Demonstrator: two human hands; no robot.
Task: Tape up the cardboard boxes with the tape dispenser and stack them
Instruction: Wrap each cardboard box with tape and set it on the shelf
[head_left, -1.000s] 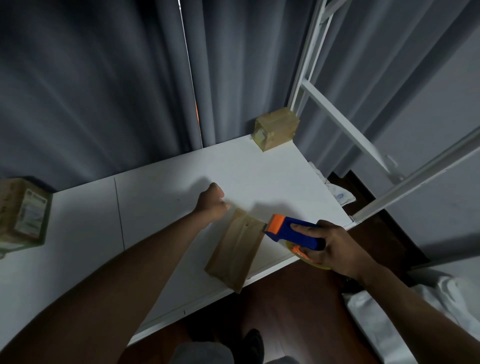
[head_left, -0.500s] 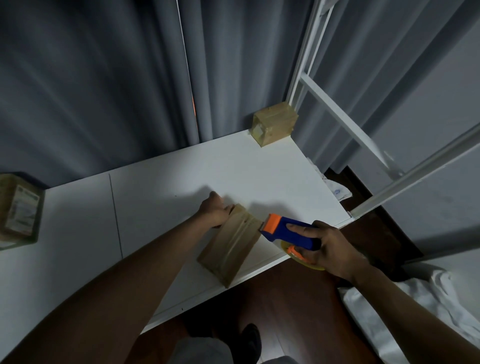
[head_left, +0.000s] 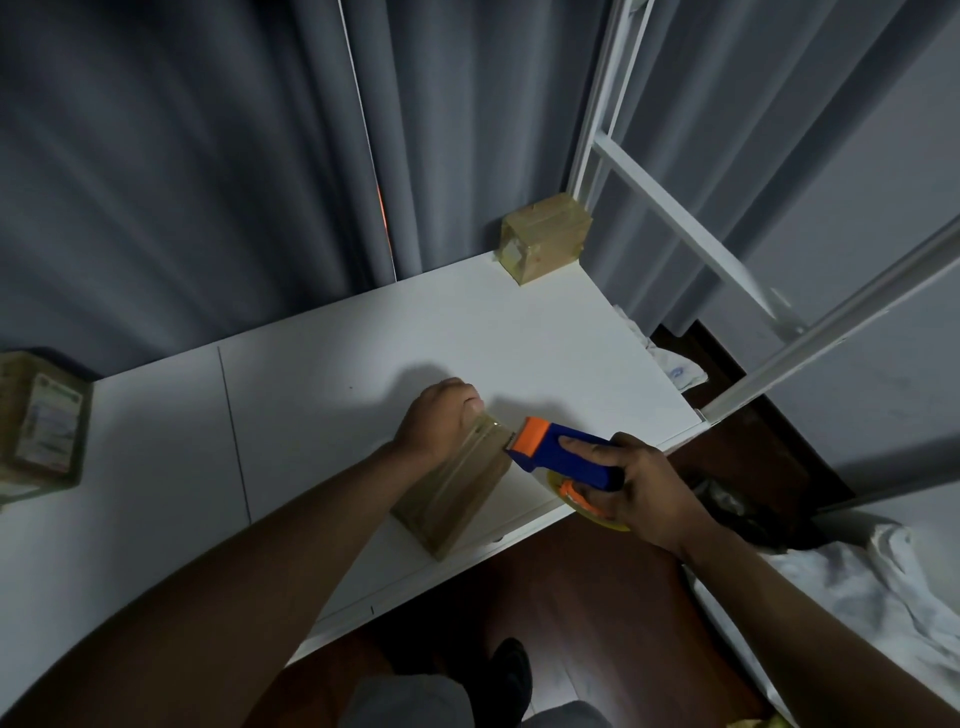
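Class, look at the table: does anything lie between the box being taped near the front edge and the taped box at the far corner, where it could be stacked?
Nothing visible does. Between the box under the left hand and the far corner box only bare white table shows. The right hand holds the tape dispenser beside the near box, off that path.

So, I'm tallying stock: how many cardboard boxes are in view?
3. One lies under the left hand, the flat box near the table's front edge; the corner box sits at the far right; the labelled box at the left edge. Others may be out of frame.
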